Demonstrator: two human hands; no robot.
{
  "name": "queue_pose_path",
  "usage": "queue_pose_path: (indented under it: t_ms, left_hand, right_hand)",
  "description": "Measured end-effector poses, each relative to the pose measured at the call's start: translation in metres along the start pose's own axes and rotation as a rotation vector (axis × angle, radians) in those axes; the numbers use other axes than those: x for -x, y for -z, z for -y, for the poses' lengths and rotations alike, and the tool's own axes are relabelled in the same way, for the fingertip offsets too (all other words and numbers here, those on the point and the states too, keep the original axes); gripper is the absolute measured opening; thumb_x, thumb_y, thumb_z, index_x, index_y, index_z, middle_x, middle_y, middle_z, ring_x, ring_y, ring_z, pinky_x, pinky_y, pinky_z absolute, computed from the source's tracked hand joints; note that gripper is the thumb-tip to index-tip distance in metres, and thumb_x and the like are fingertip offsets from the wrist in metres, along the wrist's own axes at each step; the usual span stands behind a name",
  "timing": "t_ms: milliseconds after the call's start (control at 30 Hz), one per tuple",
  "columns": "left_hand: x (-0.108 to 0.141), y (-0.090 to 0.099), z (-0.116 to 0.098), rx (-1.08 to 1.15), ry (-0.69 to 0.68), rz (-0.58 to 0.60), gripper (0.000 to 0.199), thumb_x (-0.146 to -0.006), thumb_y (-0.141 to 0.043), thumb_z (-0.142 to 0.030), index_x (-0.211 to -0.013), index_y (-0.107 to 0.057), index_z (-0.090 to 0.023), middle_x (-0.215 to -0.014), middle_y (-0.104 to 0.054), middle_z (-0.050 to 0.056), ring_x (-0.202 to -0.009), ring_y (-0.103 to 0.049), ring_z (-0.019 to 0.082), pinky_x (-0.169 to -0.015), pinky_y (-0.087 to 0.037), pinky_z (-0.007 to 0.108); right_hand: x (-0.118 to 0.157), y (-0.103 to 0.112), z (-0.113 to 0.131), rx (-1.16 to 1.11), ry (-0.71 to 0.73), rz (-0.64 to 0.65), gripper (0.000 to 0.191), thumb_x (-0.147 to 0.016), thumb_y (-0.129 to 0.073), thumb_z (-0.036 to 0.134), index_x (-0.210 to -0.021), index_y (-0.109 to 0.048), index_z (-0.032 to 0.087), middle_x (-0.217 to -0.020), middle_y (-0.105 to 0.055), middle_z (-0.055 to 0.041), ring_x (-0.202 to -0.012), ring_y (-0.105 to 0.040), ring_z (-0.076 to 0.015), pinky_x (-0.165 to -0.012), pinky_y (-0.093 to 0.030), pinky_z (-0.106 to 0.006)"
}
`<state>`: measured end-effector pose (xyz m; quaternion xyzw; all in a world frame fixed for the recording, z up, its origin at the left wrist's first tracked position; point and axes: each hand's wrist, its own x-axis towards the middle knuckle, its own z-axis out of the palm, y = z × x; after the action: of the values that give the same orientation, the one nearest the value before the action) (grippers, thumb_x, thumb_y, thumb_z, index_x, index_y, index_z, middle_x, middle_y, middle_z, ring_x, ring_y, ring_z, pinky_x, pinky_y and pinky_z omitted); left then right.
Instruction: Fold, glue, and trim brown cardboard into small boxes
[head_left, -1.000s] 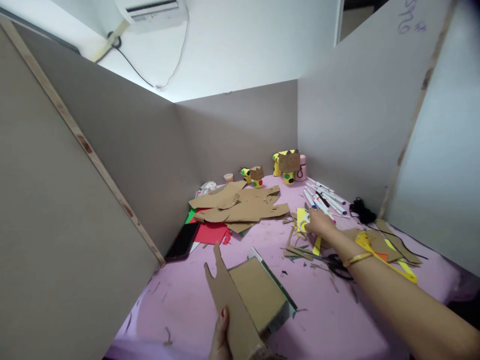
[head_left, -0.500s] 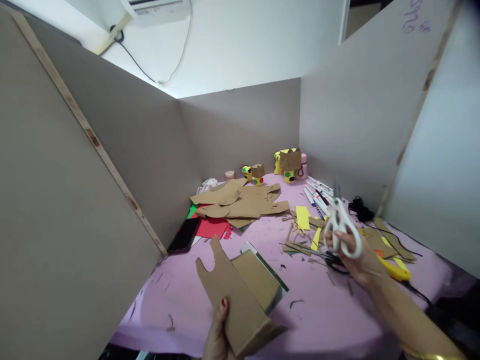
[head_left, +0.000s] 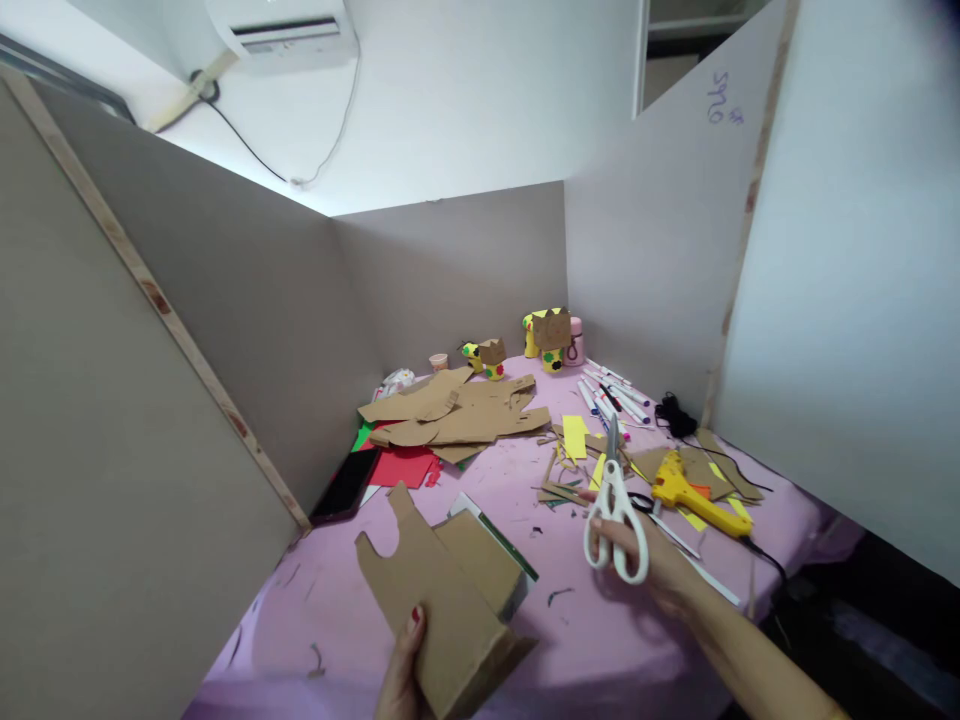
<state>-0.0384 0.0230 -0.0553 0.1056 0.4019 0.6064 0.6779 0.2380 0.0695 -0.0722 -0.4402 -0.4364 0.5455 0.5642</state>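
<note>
Now lifted off the table, white-handled scissors (head_left: pixel 615 500) stand nearly upright in the right hand (head_left: pixel 645 562), fingers through the loops, steel blades together and pointing up; a second ago that hand was stretched far out over the paper scraps (head_left: pixel 570 470) to reach them. The left hand (head_left: pixel 401 665) grips the near edge of a flat brown cardboard cutout (head_left: pixel 435 610) with a rounded notch in its top, held tilted above the pink tablecloth (head_left: pixel 600 640) at the near edge, lower and closer than before. Just behind it lies a cardboard box (head_left: pixel 484 560). Farther back, a heap of cardboard sheets (head_left: pixel 450 415) covers red and green paper (head_left: pixel 405 465) beside a black phone (head_left: pixel 345 485). A yellow glue gun (head_left: pixel 686 490), hidden by the arm earlier, lies right of the scissors, with markers (head_left: pixel 611 395) beyond.
</note>
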Motion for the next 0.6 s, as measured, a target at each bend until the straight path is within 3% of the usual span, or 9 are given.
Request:
queue_pose_path:
  t_ms: [200, 267, 367, 433, 533, 600]
  left_hand:
    - [0.007, 0.006, 0.001, 0.063, 0.033, 0.036, 0.067, -0.078, -0.066, -0.007, -0.14, -0.044, -0.019, -0.089, -0.08, 0.01, -0.095, -0.073, 0.034, -0.094, -0.054, 0.052]
    - [0.012, 0.008, 0.002, 0.084, 0.019, 0.04, 0.068, -0.075, -0.069, -0.009, -0.139, -0.046, -0.021, -0.092, -0.08, 0.01, -0.1, -0.071, 0.034, -0.096, -0.052, 0.052]
    - [0.021, 0.012, 0.002, 0.086, 0.002, 0.033, 0.068, -0.072, -0.074, -0.012, -0.135, -0.052, -0.023, -0.094, -0.08, 0.009, -0.107, -0.068, 0.036, -0.099, -0.05, 0.053]
    - [0.027, 0.016, 0.0, 0.086, -0.002, 0.027, 0.067, -0.07, -0.077, -0.016, -0.132, -0.055, -0.024, -0.096, -0.079, 0.009, -0.111, -0.065, 0.038, -0.099, -0.049, 0.055]
    - [0.033, 0.02, -0.003, 0.087, -0.013, 0.032, 0.064, -0.068, -0.079, -0.019, -0.128, -0.059, -0.025, -0.096, -0.079, 0.007, -0.115, -0.063, 0.038, -0.102, -0.047, 0.056]
    - [0.037, 0.023, -0.005, 0.092, -0.02, 0.052, 0.061, -0.068, -0.079, -0.02, -0.126, -0.061, -0.027, -0.095, -0.08, 0.006, -0.117, -0.062, 0.037, -0.104, -0.045, 0.054]
  right_hand:
    - [0.025, -0.006, 0.0, 0.16, 0.133, -0.056, 0.059, -0.069, -0.078, 0.034, -0.121, -0.051, 0.025, -0.099, -0.064, -0.0028, -0.088, -0.06, -0.0207, -0.078, -0.051, -0.034]
    - [0.037, -0.01, -0.001, 0.192, 0.137, -0.021, 0.06, -0.072, -0.076, 0.032, -0.124, -0.048, 0.027, -0.095, -0.064, -0.0011, -0.085, -0.061, -0.0194, -0.079, -0.051, -0.033]
    - [0.06, -0.015, -0.01, 0.231, 0.088, 0.078, 0.049, -0.075, -0.072, 0.033, -0.121, -0.056, 0.025, -0.081, -0.066, 0.0002, -0.07, -0.063, -0.0184, -0.065, -0.052, -0.029]
    - [0.076, -0.017, -0.017, 0.298, 0.068, 0.134, 0.047, -0.074, -0.072, 0.027, -0.12, -0.06, 0.024, -0.088, -0.071, -0.003, -0.082, -0.067, -0.0217, -0.073, -0.053, -0.029]
    - [0.098, -0.018, -0.022, 0.429, 0.095, 0.185, 0.054, -0.075, -0.068, 0.021, -0.127, -0.057, 0.025, -0.115, -0.069, -0.0068, -0.109, -0.063, -0.0259, -0.089, -0.05, -0.027]
    - [0.108, -0.022, -0.02, 0.487, 0.109, 0.17, 0.056, -0.077, -0.064, 0.023, -0.132, -0.053, 0.024, -0.114, -0.069, -0.0072, -0.107, -0.065, -0.0258, -0.085, -0.052, -0.025]
